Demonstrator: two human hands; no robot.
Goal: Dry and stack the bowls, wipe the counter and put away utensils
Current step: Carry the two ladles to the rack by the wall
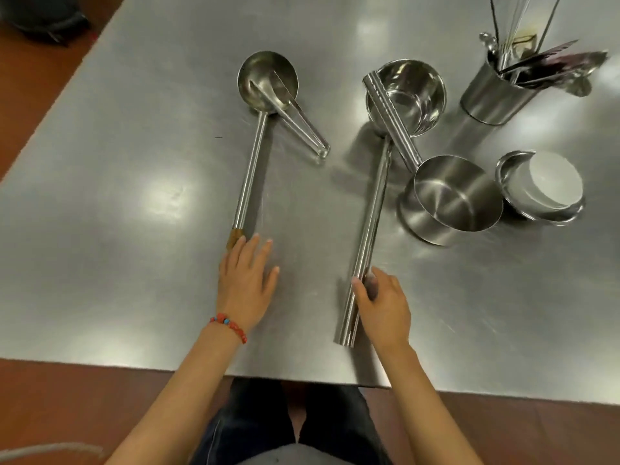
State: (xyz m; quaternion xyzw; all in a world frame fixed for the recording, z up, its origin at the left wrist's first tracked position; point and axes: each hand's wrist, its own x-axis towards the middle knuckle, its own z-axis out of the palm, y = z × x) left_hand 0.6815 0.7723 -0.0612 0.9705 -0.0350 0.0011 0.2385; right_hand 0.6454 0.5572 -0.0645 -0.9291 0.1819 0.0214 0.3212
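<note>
The long ladle (367,209) is being held at its handle end by the right hand (382,307), fingers (360,288) curled round it. The left hand (246,280) is lying flat and open on the bench (134,162). The handle should be gripped tight before being lifted toward the holder (493,95).

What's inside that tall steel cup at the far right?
The steel cup holds upright utensils: thin rods, a spoon handle and flat blades leaning right. Their lower ends are hidden by the cup's wall, so I cannot tell what else sits inside.
</note>
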